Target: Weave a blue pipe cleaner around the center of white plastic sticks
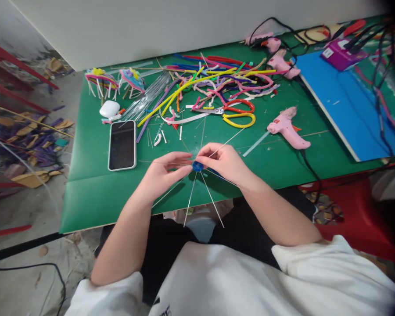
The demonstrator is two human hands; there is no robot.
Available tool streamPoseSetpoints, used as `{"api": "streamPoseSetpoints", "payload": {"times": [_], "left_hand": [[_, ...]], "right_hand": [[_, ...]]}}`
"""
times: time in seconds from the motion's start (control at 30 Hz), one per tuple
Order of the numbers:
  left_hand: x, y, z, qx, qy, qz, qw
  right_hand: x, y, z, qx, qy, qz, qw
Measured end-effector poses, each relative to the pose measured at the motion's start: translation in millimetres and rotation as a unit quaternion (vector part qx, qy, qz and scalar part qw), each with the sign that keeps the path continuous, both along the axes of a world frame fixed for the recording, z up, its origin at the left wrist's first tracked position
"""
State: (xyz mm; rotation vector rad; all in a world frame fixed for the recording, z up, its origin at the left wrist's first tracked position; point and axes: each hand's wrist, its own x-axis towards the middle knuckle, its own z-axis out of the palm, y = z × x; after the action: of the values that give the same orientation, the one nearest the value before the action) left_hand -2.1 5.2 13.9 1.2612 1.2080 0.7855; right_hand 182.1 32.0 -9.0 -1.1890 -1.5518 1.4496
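Observation:
A small blue wound hub (198,166) with several thin pale sticks (191,199) spreading out like spokes is held just above the table's near edge. My left hand (166,172) closes on the hub's left side, thumb against its edge and fingers behind it. From the right, my right hand (225,161) pinches at the hub's upper edge, thumb and forefinger together. A blue pipe cleaner (217,174) runs from the hub beneath my right hand; its end is hidden. Scissors (238,113) with red and yellow handles lie beyond the hands.
Colourful pipe cleaners (213,81) are heaped at the back. A phone (122,145) and white earbud case (109,109) lie left, near two small decorated craft pieces (132,80). A pink glue gun (289,128) with its cord and a blue board (345,105) are on the right.

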Motion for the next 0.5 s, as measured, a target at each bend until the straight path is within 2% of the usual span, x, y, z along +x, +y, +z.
{"api": "streamPoseSetpoints", "payload": {"times": [0.1, 0.23, 0.3, 0.4, 0.5], "left_hand": [[-13.5, 2.1, 8.0, 0.017, -0.013, 0.017, 1.000], [-35.9, 10.2, 10.5, -0.011, -0.108, -0.037, 0.993], [-42.6, 15.6, 7.7, -0.006, -0.161, -0.002, 0.987], [-40.7, 20.4, 0.3, -0.003, -0.154, 0.060, 0.986], [-30.3, 19.9, -7.7, -0.013, -0.121, 0.035, 0.992]], "right_hand": [[0.4, 1.0, 0.1, -0.024, 0.025, 0.013, 0.999], [-1.5, -0.7, 1.3, -0.061, 0.062, 0.036, 0.996], [-2.7, -1.8, 1.6, -0.083, 0.074, 0.051, 0.993], [-4.0, -2.6, -0.1, -0.091, 0.083, 0.074, 0.990], [-4.7, -2.7, -3.9, -0.093, 0.093, 0.095, 0.987]]}}
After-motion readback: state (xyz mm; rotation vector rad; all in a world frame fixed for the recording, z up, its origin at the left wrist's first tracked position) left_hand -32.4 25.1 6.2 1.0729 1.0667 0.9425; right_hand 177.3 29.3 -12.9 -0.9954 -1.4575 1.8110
